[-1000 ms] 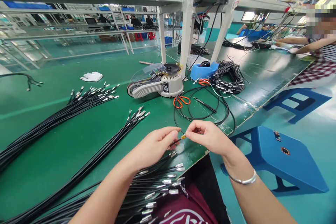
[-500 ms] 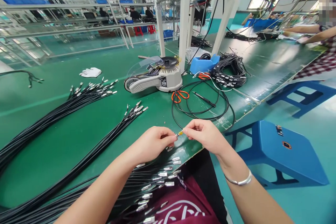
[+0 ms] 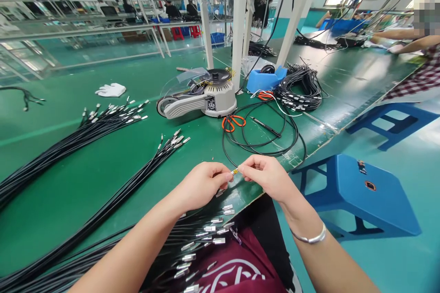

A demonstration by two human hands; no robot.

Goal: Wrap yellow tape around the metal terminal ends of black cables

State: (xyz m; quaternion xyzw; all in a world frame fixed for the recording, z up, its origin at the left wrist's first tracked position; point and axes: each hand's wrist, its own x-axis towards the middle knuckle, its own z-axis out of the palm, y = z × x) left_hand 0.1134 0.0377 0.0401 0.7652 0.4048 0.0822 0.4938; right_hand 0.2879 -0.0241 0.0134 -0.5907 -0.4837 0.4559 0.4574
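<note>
Near the front edge of the green table (image 3: 192, 151), my two hands pinch a small metal cable connector (image 3: 235, 171) with yellow on it. My left hand (image 3: 206, 183) grips its left end between thumb and fingertips. My right hand (image 3: 263, 174) is closed at the right end, its fingertips hiding part of the piece. A black cable (image 3: 225, 151) runs from my fingers to loose coils behind them. Below my left hand, a bundle of black cables with metal connectors (image 3: 218, 241) reaches my lap. Two more bundles lie to the left, one ending in connectors (image 3: 177, 139).
A round tape dispenser (image 3: 218, 100) stands behind my hands. Orange-handled scissors (image 3: 233, 123), a black pen (image 3: 266, 127), a blue bin (image 3: 264, 78) and coiled cables (image 3: 299, 89) lie nearby. A white glove (image 3: 110, 90) is at left, blue stools (image 3: 371, 192) at right. Another person's arms show far right.
The view has shifted slightly. My hands stay together at the connector, and their fingertips are a little closer, with more of the yellow piece lined up with the metal end.
</note>
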